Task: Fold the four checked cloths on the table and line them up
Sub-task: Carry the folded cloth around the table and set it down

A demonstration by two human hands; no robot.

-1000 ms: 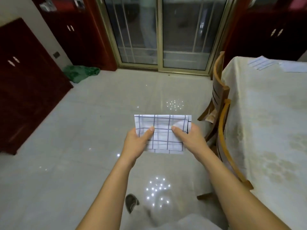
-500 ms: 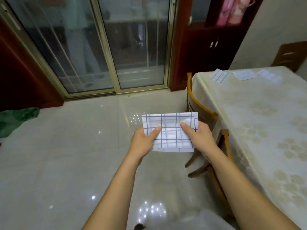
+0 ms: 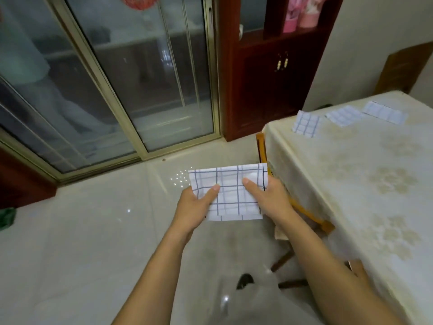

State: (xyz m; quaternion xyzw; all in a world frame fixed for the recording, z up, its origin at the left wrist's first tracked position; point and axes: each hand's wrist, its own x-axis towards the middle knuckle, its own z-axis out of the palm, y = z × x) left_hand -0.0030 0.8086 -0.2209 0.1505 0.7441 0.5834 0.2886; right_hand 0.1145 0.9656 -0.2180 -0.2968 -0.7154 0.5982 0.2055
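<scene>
Single head-worn view, wide-angle, from above table height. It looks forward and down along both forearms, which come in from the bottom edge. The left hand and right hand are close to the lens near frame centre, holding a cloth out over the floor. The table fills the right side and runs away from the camera, with three cloths at its far end. The camera faces a glass door and a cabinet across the room. A chair shows at the table's edge, partly behind the right arm.
</scene>
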